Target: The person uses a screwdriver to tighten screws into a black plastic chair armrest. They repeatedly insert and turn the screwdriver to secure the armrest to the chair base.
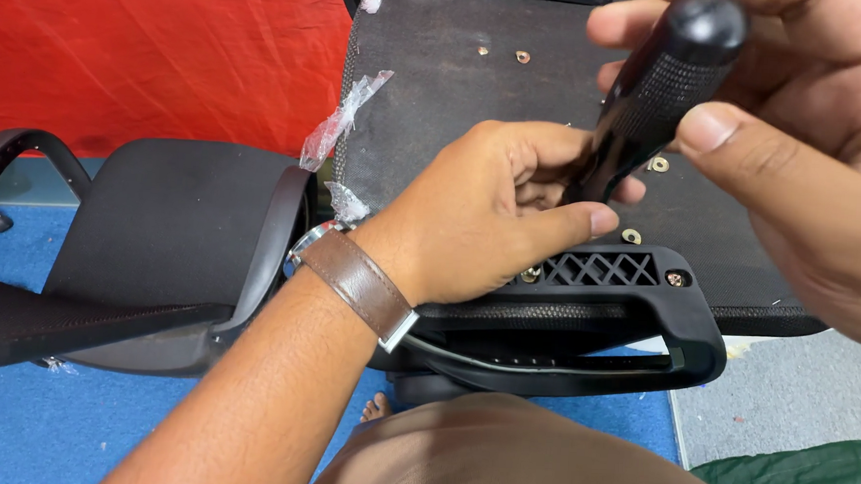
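Two hands are working one black screwdriver (654,97): the right hand (800,124) is closing its grip around the knurled handle, thumb pressing its side, while the left hand (496,211) is pinching the shaft low down, fingers curled tight. Its tip is hidden behind the left fingers, over the black armrest bracket (605,281) lying on the upturned chair seat (439,85). A brown watch strap (360,282) is circling the left wrist.

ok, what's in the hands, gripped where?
Right hand holds a black screwdriver by its textured handle; left hand pinches its lower end, near the shaft.
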